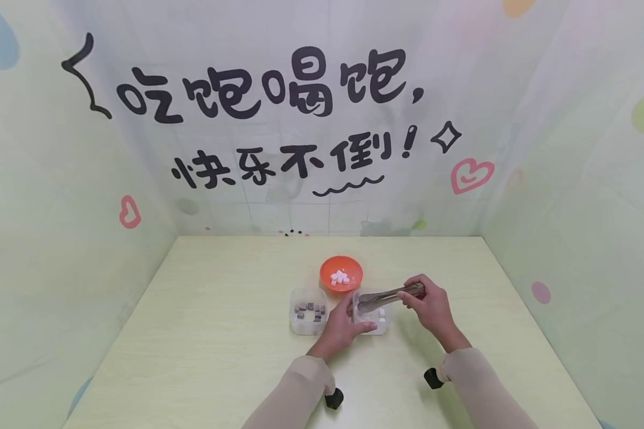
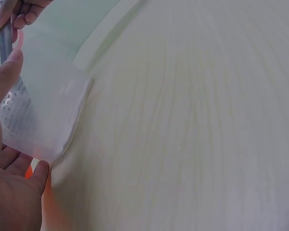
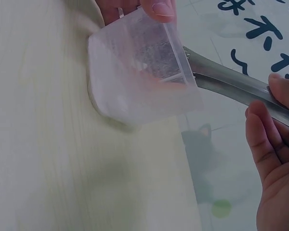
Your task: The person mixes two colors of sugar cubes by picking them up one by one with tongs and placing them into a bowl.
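Note:
In the head view, my left hand (image 1: 339, 329) holds a clear plastic container (image 1: 386, 327), its thumb on the near side. My right hand (image 1: 432, 307) grips metal tongs (image 1: 390, 295) by the handle end, and their tips reach down inside this container. A few small white cubes (image 1: 382, 312) lie in its right part. From the left wrist, the perforated tong head (image 2: 13, 103) shows through the container wall (image 2: 55, 120). The right wrist view has the tong arms (image 3: 226, 79) entering over the container's rim.
An orange bowl (image 1: 326, 267) with several white cubes (image 1: 340, 277) stands just behind the containers. Left of my left hand is a second clear container (image 1: 307, 329) holding brown-and-white cubes (image 1: 310, 307). Printed fabric walls (image 1: 327, 214) enclose the pale wooden table (image 1: 209, 333) on three sides.

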`<state>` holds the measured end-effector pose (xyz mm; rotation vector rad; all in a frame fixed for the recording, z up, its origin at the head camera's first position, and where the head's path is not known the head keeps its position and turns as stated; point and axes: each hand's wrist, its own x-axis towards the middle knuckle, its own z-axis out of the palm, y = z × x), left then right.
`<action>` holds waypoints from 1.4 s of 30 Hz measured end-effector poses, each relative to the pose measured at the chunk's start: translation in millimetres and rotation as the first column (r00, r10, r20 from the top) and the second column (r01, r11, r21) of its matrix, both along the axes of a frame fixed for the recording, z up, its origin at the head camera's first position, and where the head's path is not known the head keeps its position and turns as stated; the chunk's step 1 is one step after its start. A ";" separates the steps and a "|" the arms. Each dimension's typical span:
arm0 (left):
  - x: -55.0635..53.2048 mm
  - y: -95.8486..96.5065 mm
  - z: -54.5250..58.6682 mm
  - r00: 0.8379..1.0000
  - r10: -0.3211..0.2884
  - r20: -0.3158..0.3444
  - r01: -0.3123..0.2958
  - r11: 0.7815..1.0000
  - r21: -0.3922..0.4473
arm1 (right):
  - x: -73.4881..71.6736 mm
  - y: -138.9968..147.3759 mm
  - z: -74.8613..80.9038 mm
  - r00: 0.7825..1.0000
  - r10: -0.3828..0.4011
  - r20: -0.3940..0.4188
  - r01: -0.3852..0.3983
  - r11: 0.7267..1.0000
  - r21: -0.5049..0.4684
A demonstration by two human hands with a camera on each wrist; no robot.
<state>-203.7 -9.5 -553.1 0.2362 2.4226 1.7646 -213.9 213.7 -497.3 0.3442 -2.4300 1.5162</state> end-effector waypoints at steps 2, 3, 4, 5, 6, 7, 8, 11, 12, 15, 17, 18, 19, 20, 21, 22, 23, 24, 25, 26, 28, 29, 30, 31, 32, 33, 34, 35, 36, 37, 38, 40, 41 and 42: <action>0.1 0.1 -0.6 1.000 0.001 0.004 -0.001 1.000 0.003 | 1.0 1.9 1.0 1.000 -0.014 0.008 0.014 1.000 -0.018; 0.2 0.3 -0.8 1.000 0.003 0.014 -0.003 1.000 0.003 | 1.2 2.8 1.2 1.000 -0.020 0.009 0.020 1.000 -0.023; 0.1 0.3 -1.2 1.000 0.007 0.016 -0.007 1.000 0.003 | 1.5 3.5 1.6 1.000 -0.026 0.008 0.026 0.999 -0.024; 0.1 0.4 -1.3 1.000 0.011 0.019 -0.011 1.000 0.002 | 1.7 4.3 2.2 1.000 -0.030 0.005 0.030 0.999 -0.025; 0.0 0.5 -1.5 1.000 0.014 0.019 -0.014 1.000 -0.002 | 1.9 4.9 2.7 0.999 -0.034 0.001 0.034 0.999 -0.026; -0.1 0.6 -1.4 1.000 0.016 0.020 -0.016 1.000 -0.005 | 2.3 5.4 3.6 0.999 -0.039 -0.002 0.039 0.999 -0.026; -0.2 0.7 -1.4 1.000 0.018 0.023 -0.018 1.000 -0.009 | 2.8 5.8 4.6 0.999 -0.044 -0.007 0.044 0.999 -0.028; -0.1 0.8 -0.5 0.999 0.023 0.025 -0.022 0.999 -0.025 | 4.2 7.2 7.7 0.998 -0.061 -0.020 0.060 0.997 -0.044; -0.1 0.8 -0.2 0.999 0.024 0.024 -0.023 0.999 -0.029 | 4.7 7.5 8.9 0.998 -0.066 -0.023 0.064 0.996 -0.057; 0.1 1.2 0.4 0.999 0.023 0.024 -0.023 0.999 -0.030 | 5.0 8.7 11.1 0.996 -0.079 -0.032 0.076 0.993 -0.093; 0.0 1.3 0.4 1.000 0.023 0.020 -0.022 0.999 -0.026 | 4.5 9.0 12.1 0.996 -0.085 -0.034 0.081 0.990 -0.115; 0.0 1.2 0.2 1.000 0.023 0.017 -0.023 0.999 -0.025 | 4.1 9.0 12.1 0.996 -0.084 -0.042 0.078 0.989 -0.128; -0.1 1.2 0.2 1.000 0.024 0.016 -0.023 0.999 -0.025 | 3.8 8.6 12.3 0.995 -0.083 -0.051 0.075 0.986 -0.151; 0.0 1.2 0.3 1.000 0.024 0.016 -0.023 0.999 -0.025 | 5.1 6.8 15.5 0.995 -0.083 -0.057 0.072 0.983 -0.169; 0.0 1.1 0.1 1.000 0.025 0.016 -0.024 0.999 -0.027 | 6.7 4.4 19.3 0.995 -0.080 -0.064 0.067 0.981 -0.184; 0.1 1.0 -0.1 1.000 0.025 0.015 -0.025 0.999 -0.027 | 8.7 1.7 23.4 0.994 -0.079 -0.073 0.063 0.978 -0.199; 0.1 1.0 -0.2 1.000 0.026 0.016 -0.026 0.999 -0.029 | 10.7 -1.1 27.9 0.993 -0.080 -0.082 0.061 0.976 -0.208; -0.1 0.9 -0.5 1.000 0.027 0.016 -0.026 0.999 -0.031 | 12.5 -3.9 32.0 0.993 -0.080 -0.091 0.058 0.974 -0.219; -0.3 1.0 -0.9 0.999 0.027 0.019 -0.026 0.999 -0.032 | 14.2 -7.0 36.6 0.992 -0.082 -0.096 0.058 0.971 -0.231; -0.5 0.9 -1.3 0.999 0.026 0.020 -0.026 0.999 -0.034 | 15.7 -9.8 40.5 0.992 -0.083 -0.099 0.058 0.971 -0.233; -0.9 0.9 -2.3 0.999 0.025 0.022 -0.025 0.999 -0.034 | 15.0 -13.0 42.3 0.990 -0.090 -0.110 0.060 0.967 -0.249; -1.1 0.9 -2.5 0.999 0.025 0.028 -0.024 0.999 -0.036 | 14.2 -14.2 42.1 0.989 -0.093 -0.114 0.061 0.965 -0.257; -1.2 0.8 -2.6 0.999 0.024 0.033 -0.023 0.999 -0.036 | 13.2 -15.5 41.8 0.988 -0.095 -0.119 0.060 0.961 -0.269; -1.2 0.7 -2.7 0.999 0.024 0.033 -0.022 0.999 -0.035 | 12.4 -17.0 41.6 0.988 -0.095 -0.122 0.058 0.958 -0.281; -1.2 0.7 -2.9 0.999 0.023 0.031 -0.022 0.999 -0.031 | 11.6 -18.5 41.5 0.987 -0.098 -0.126 0.059 0.956 -0.287; -1.1 0.6 -3.0 0.999 0.023 0.029 -0.022 0.999 -0.028 | 10.9 -19.9 41.3 0.986 -0.104 -0.128 0.063 0.955 -0.290; -1.2 0.6 -2.8 0.999 0.023 0.028 -0.022 0.999 -0.026 | 10.2 -21.3 41.0 0.986 -0.109 -0.130 0.066 0.954 -0.294; -1.1 0.5 -2.6 0.999 0.024 0.027 -0.023 0.999 -0.024 | 9.3 -22.5 40.8 0.984 -0.114 -0.135 0.069 0.952 -0.298; -1.2 0.5 -2.6 0.999 0.024 0.022 -0.023 1.000 -0.020 | 8.4 -23.7 40.5 0.983 -0.119 -0.139 0.072 0.950 -0.304; -1.2 0.6 -2.3 1.000 0.024 0.017 -0.023 1.000 -0.017 | 7.5 -24.7 40.1 0.982 -0.125 -0.144 0.075 0.948 -0.309; -1.0 0.7 -2.0 1.000 0.025 0.017 -0.024 1.000 -0.015 | 6.5 -25.5 39.7 0.980 -0.130 -0.149 0.077 0.946 -0.314; -0.9 0.8 -1.5 1.000 0.026 0.017 -0.026 1.000 -0.014 | 4.9 -27.1 38.9 0.978 -0.137 -0.156 0.079 0.940 -0.332; -0.7 0.8 -1.5 0.999 0.027 0.017 -0.026 1.000 -0.012 | 4.2 -27.7 38.5 0.977 -0.141 -0.157 0.081 0.936 -0.342; -0.6 0.9 -1.5 1.000 0.026 0.016 -0.026 1.000 -0.012 | 3.5 -28.4 38.3 0.977 -0.147 -0.156 0.083 0.932 -0.353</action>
